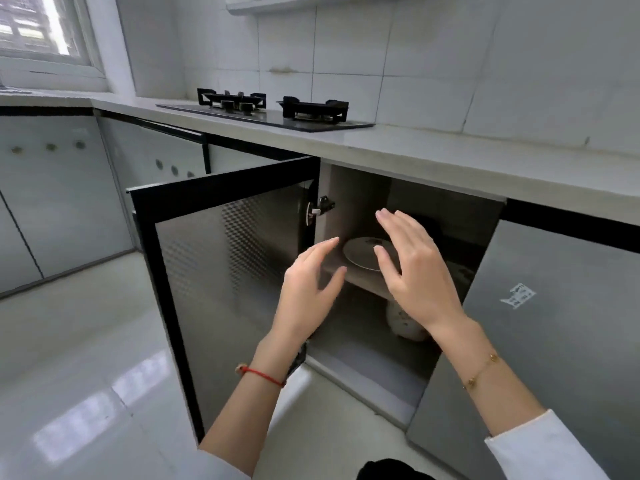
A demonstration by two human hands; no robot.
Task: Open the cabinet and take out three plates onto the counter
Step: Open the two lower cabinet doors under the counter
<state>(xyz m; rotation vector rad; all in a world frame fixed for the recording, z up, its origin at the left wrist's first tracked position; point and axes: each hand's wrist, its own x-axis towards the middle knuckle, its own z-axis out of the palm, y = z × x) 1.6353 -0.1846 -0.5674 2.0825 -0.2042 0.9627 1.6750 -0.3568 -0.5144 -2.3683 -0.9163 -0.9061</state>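
reaching with released grip, left hand (306,292) and right hand (414,271) flank plate (363,254) inside cabinet (349,202).

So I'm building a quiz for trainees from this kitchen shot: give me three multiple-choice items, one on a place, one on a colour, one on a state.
1. Where does the visible plate lie?
A. on the counter
B. on the cabinet's inner shelf
C. on the floor

2. What colour is the string on the left wrist?
A. red
B. blue
C. green

3. How does the cabinet door stand?
A. shut
B. swung open to the left
C. taken off

Key: 1 B, the plate rests on the shelf inside the cabinet, between the left hand and the right hand. 2 A, the string is red. 3 B, the door hangs open on its hinge, baring the inside.
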